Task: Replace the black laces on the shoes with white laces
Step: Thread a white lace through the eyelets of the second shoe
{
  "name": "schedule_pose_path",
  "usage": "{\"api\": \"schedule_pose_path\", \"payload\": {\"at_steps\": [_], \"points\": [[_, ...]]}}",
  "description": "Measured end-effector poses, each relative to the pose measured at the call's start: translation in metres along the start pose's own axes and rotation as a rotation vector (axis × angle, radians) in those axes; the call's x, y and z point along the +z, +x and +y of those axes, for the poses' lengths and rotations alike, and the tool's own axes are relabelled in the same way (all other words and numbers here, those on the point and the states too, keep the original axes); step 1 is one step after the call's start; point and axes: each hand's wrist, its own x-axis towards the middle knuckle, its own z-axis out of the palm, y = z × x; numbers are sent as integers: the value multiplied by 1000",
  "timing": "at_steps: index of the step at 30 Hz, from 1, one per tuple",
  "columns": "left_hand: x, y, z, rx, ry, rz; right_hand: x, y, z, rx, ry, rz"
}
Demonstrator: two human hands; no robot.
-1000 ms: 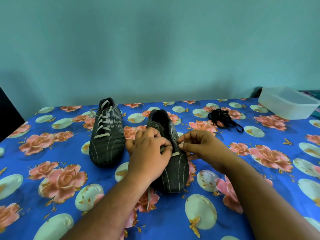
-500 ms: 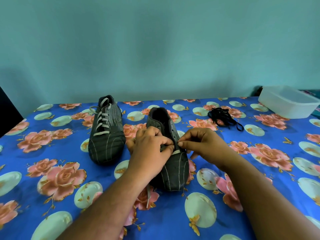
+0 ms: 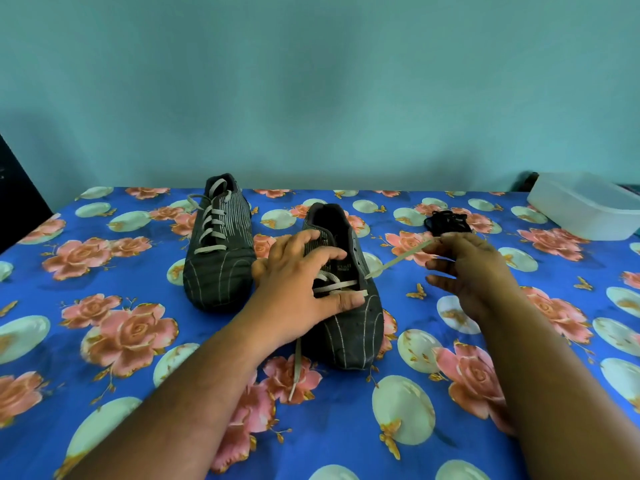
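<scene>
Beside the laced shoe [image 3: 218,244] on the desk [image 3: 415,427], my left hand [image 3: 298,289] rests spread, fingers relaxed, on the half-laced shoe [image 3: 346,299]. My right hand [image 3: 467,268] pinches the white lace [image 3: 401,256] taut from its eyelet. Limp and light, it handles best near its stiff tip; black laces [image 3: 446,221] lie beyond.

Two dark matt cloth shoes [image 3: 349,306] with pale stitched lines sit on glossy blue floral cloth [image 3: 104,341]; flat woven white lace [image 3: 398,259]; translucent smooth plastic tub [image 3: 585,209].
</scene>
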Motion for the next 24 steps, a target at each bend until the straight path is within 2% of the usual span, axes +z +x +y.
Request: {"api": "schedule_pose_path", "payload": {"at_steps": [2,4,5,7,10,12,14,17,18,20,22,24], "points": [[-2,-1,-2,-9,-14,-54,0,6,6,-65,-120,90],[-3,-1,-4,-27,-36,-66,3,8,13,-258,-375,116],[-3,-1,-4,-38,-41,-67,5,6,15,-376,-494,78],[-4,-1,-4,-57,-35,-77,11,-1,17,-564,-616,-102],[-3,-1,-4,-64,9,-85,20,-11,21,-695,-782,-412],[-2,-1,-5,-73,38,-88,25,-13,24,-742,-829,-499],[-2,0,-5,-80,60,-90,26,-14,23,-755,-800,-518],[-1,0,-5,-79,78,-87,19,-12,17,-617,-699,-568],[-1,0,-5,-80,79,-87,15,-10,15,-544,-648,-560],[-1,0,-5,-85,81,-89,8,-4,12,-445,-541,-421],[-2,0,-5,-90,86,-93,-5,6,10,-379,-469,-146],[-1,0,-5,-88,88,-99,-17,16,12,-327,-576,104]]}}
